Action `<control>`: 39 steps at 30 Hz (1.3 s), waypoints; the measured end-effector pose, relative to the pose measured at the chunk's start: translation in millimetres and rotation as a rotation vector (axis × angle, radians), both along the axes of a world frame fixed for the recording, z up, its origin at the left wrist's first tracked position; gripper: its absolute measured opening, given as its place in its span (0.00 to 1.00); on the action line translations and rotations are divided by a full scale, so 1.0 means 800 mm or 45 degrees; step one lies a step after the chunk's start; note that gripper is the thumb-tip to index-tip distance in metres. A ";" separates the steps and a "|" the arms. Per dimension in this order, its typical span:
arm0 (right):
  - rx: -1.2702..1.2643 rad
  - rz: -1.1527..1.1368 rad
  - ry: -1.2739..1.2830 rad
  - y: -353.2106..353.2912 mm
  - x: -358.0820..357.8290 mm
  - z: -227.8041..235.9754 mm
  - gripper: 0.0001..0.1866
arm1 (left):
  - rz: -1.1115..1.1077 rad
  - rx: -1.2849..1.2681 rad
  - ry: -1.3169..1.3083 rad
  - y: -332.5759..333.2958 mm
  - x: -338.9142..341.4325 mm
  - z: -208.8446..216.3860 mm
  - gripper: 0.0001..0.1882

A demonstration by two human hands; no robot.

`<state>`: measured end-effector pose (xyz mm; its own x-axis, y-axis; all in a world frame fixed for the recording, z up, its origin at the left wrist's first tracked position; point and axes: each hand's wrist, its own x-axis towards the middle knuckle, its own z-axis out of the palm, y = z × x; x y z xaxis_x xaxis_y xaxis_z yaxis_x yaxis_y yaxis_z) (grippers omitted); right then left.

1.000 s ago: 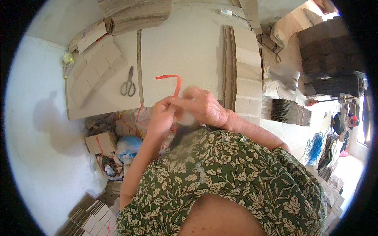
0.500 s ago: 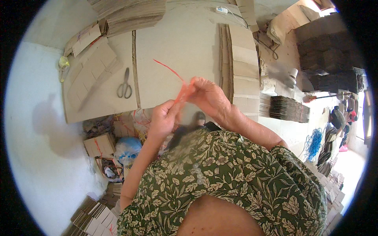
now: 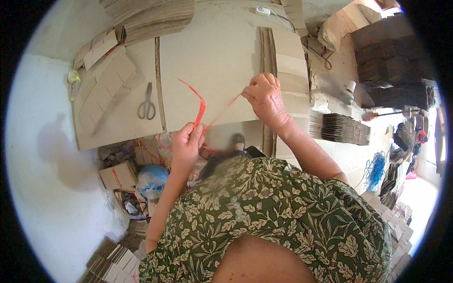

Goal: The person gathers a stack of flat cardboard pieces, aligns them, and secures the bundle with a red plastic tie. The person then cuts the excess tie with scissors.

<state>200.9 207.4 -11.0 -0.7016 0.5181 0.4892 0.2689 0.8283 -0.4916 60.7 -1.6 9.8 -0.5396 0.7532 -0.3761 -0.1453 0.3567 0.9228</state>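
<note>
A thin red plastic strip (image 3: 201, 109) runs between my two hands above the near edge of the table. My left hand (image 3: 188, 140) pinches it between thumb and fingers, with one loose end curling up and away over the tabletop. Farther right, my right hand (image 3: 265, 94) pinches a narrow, blurred part of the strip, drawn out in a slanting line from the left hand. Black-handled scissors (image 3: 147, 106) lie on the table to the left, touched by neither hand.
Slotted cardboard pieces (image 3: 111, 70) lie at the table's left, with a cardboard stack (image 3: 155, 16) at the far side. Cardboard strips (image 3: 290, 73) stand right of my right hand. Below the table are a blue plastic bag (image 3: 153, 181) and scraps. A bundled stack (image 3: 346, 129) sits farther right.
My hands have moved apart: the right went up and to the right, the left slightly down and left. The red strip, bunched between them before, is now stretched out.
</note>
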 end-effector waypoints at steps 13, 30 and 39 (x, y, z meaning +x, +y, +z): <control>-1.869 -0.145 0.053 -0.026 -0.003 0.032 0.08 | -0.261 0.040 0.442 -0.008 0.013 -0.025 0.10; -2.739 -0.236 0.630 -0.048 -0.008 -0.004 0.09 | -0.464 -0.009 0.786 -0.020 0.023 -0.035 0.08; -2.835 -0.116 0.625 -0.048 -0.008 -0.002 0.13 | -0.474 -0.052 0.620 -0.033 0.024 -0.055 0.08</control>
